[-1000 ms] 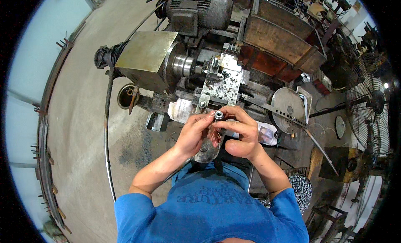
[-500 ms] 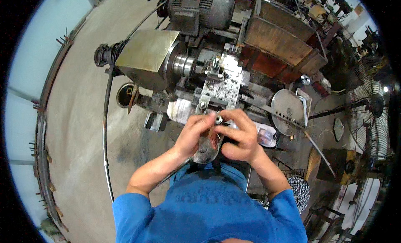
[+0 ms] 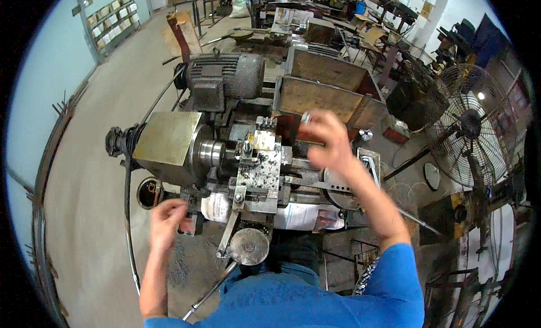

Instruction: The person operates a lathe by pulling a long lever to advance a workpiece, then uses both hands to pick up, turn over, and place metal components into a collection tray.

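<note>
My right hand [image 3: 329, 137] is raised right of the lathe, in front of the rusty bin. A small shiny metal part [image 3: 306, 118] is pinched at its fingertips. My left hand [image 3: 165, 223] is low at the left, near a small metal tray [image 3: 191, 225], with its fingers drawn together; whatever they may hold does not show. Between the hands lies the lathe's slide [image 3: 260, 173], strewn with dark chips, with a tool post [image 3: 248, 149] on top. Left of it is the bright spindle nose [image 3: 211, 153]. A round metal disc [image 3: 249, 247] and a flat lever [image 3: 227, 236] are at the near side.
A motor [image 3: 225, 74] stands behind the lathe, beside the rusty bin [image 3: 321, 98]. Printed sheets [image 3: 298, 216] lie along the lathe's near side. A large fan [image 3: 469, 125] stands at the right. A round pot [image 3: 149, 192] sits at the left, near a long curved rod [image 3: 128, 226].
My hands, together over the near disc before, have parted. The right one has gone up and right with the small metal part, the left one out to the left. The view has tilted up.
</note>
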